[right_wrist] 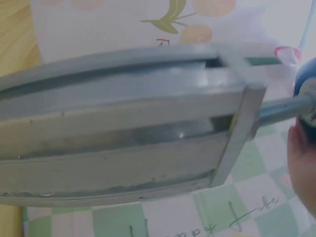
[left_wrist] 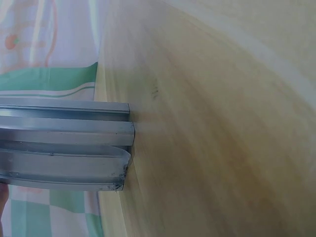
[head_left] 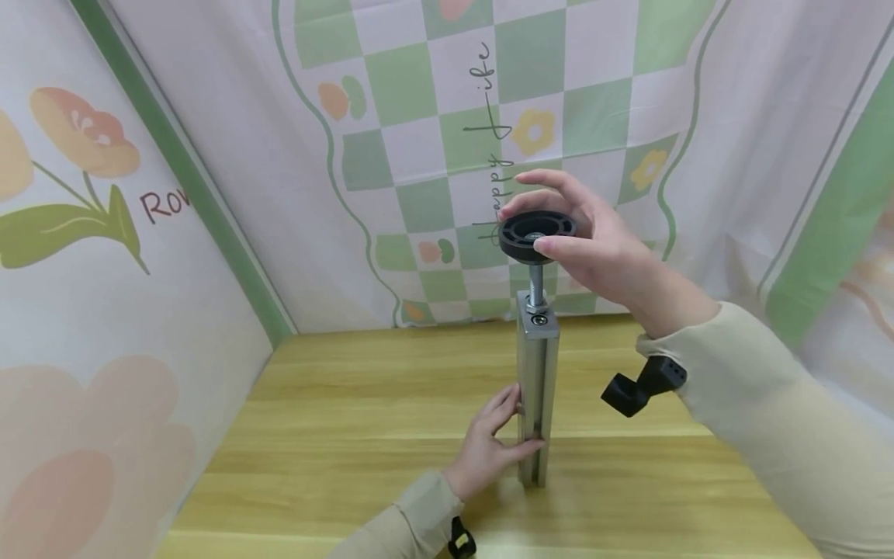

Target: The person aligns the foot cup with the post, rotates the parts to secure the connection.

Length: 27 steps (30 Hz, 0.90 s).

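Observation:
An aluminium profile (head_left: 538, 388) with lengthwise slots stands upright on the wooden table, its lower end at the tabletop in the left wrist view. Low on its side, my left hand (head_left: 489, 449) grips it between thumb and fingers. A metal end plate (head_left: 540, 333) with a screw covers the top. From this plate rises a threaded rod (head_left: 536, 281) with a nut at its base, carrying a black round levelling foot (head_left: 515, 247). My right hand (head_left: 604, 244) holds the foot by its rim, thumb on the near side and fingers behind. The right wrist view shows the rod (right_wrist: 281, 112) side-on.
The wood-grain table (head_left: 349, 435) reaches back to a printed curtain (head_left: 405, 70) with green checks. Another patterned curtain (head_left: 84, 310) hangs along the left side. Black mounts (head_left: 639, 388) are strapped at both sleeve cuffs.

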Tool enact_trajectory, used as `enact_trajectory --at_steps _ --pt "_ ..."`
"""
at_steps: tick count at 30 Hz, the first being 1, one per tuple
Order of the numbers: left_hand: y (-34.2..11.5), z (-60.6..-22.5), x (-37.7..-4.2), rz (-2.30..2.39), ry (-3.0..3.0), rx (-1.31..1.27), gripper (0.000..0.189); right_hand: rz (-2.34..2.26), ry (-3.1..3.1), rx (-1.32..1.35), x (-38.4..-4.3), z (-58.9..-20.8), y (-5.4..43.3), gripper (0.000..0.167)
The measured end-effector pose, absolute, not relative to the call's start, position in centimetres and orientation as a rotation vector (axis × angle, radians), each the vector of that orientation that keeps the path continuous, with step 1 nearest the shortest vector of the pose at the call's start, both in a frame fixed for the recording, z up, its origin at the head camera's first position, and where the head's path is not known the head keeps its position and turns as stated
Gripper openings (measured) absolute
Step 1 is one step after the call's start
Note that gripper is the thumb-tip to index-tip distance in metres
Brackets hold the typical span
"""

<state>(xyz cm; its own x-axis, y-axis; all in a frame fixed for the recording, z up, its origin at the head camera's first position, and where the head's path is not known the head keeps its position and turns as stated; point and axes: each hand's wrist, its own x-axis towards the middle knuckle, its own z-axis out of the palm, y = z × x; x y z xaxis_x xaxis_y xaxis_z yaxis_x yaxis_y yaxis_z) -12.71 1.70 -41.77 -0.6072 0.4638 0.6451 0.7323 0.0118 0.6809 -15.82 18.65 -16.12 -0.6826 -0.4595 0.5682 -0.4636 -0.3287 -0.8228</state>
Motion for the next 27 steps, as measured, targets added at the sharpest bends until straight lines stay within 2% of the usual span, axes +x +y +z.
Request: enact_trajectory --at_steps 7,13,21,27 --pt "1.9 -42.4 -13.1 -1.611 -2.059 -1.238 0.088 2.097 -2.047 0.929 -14.4 -14.7 18.4 0.05" --pt "1.8 -42.4 -13.1 -1.642 -2.051 -1.244 0.087 1.738 -2.286 0.69 -13.5 -13.8 17.7 0.053" --pt "1.7 -42.7 -13.3 -1.603 -2.039 -1.257 0.09 1.41 -2.269 0.545 -13.1 -14.0 16.2 0.057" --pt "1.5 -42.5 -13.2 -1.616 -2.036 -1.254 0.092 1.333 -2.228 0.464 -13.3 -14.3 15.5 0.058"
